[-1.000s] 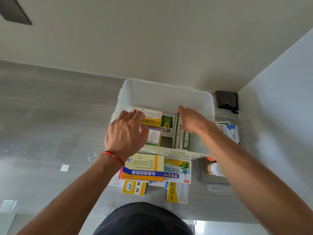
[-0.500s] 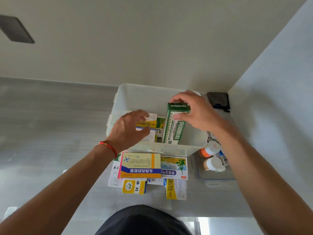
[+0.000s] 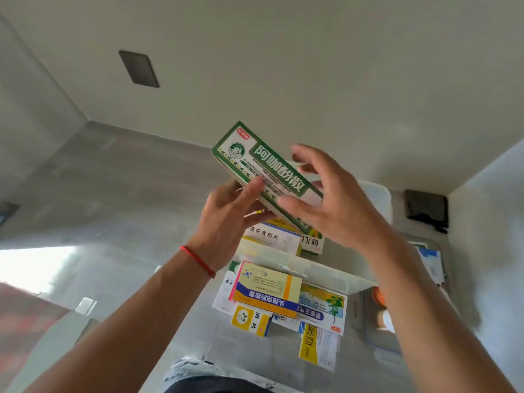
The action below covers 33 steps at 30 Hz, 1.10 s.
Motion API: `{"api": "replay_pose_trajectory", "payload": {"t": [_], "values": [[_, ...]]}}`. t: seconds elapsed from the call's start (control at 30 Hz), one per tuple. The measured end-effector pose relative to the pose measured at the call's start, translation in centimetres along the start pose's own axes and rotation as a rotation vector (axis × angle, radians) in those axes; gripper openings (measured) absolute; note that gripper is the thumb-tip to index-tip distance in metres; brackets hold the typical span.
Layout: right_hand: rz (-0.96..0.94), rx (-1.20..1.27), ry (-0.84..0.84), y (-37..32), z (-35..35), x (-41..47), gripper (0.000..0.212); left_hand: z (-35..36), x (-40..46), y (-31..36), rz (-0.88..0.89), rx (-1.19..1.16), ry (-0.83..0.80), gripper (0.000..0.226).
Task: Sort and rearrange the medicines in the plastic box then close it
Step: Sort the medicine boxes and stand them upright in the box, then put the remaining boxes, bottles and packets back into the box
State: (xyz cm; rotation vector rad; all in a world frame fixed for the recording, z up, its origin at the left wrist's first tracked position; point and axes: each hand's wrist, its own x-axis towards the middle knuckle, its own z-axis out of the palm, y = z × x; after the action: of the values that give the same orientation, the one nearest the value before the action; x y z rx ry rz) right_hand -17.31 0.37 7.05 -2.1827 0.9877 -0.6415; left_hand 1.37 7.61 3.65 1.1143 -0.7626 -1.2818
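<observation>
A long green and white medicine box is raised in the air above the translucent plastic box. My left hand grips its lower left edge, thumb on the printed face and fingers underneath. My right hand is at its right end with fingers spread; only the thumb touches the face. Inside the plastic box lie a white carton and a green and yellow carton. More cartons are piled on the table in front, a yellow and blue one on top.
The box lid lies to the right and holds an orange-capped bottle and a white one, partly hidden by my right arm. A black object sits in the far right corner. Walls close off the back and right.
My right hand lifted the green and white box out of the plastic box. My left hand left the cartons inside and took hold of it; my right fingers have spread. The camera tilted up.
</observation>
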Motion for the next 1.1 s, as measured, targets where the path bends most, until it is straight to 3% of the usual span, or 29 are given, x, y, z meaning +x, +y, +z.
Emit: {"api": "replay_pose_trajectory", "payload": {"t": [0.23,0.4,0.67,0.87,1.0,1.1], "values": [[-0.107,-0.003,-0.174,-4.0,12.0,2.3,0.079,-11.0,-3.9,0.0,-0.120,-0.185,0.345,0.039],[-0.127,-0.166,-0.248,-7.9,22.1,6.2,0.087,-21.2,-5.7,0.1,-0.179,-0.236,0.470,0.039],[-0.078,-0.146,-0.428,-16.8,42.5,15.7,0.081,-45.5,-6.5,1.8,-0.298,-0.235,0.640,0.036],[0.245,-0.020,-0.610,-20.2,52.9,19.5,0.079,-59.8,-6.1,2.2,-0.498,-0.154,0.691,0.025],[0.524,0.111,-0.660,-20.4,57.3,20.3,0.081,-64.6,-5.3,1.8,-0.566,-0.118,0.713,0.034],[0.620,0.241,-0.625,-20.4,59.7,20.8,0.069,-66.3,-4.3,1.5,-0.563,-0.044,0.713,0.036]]}}
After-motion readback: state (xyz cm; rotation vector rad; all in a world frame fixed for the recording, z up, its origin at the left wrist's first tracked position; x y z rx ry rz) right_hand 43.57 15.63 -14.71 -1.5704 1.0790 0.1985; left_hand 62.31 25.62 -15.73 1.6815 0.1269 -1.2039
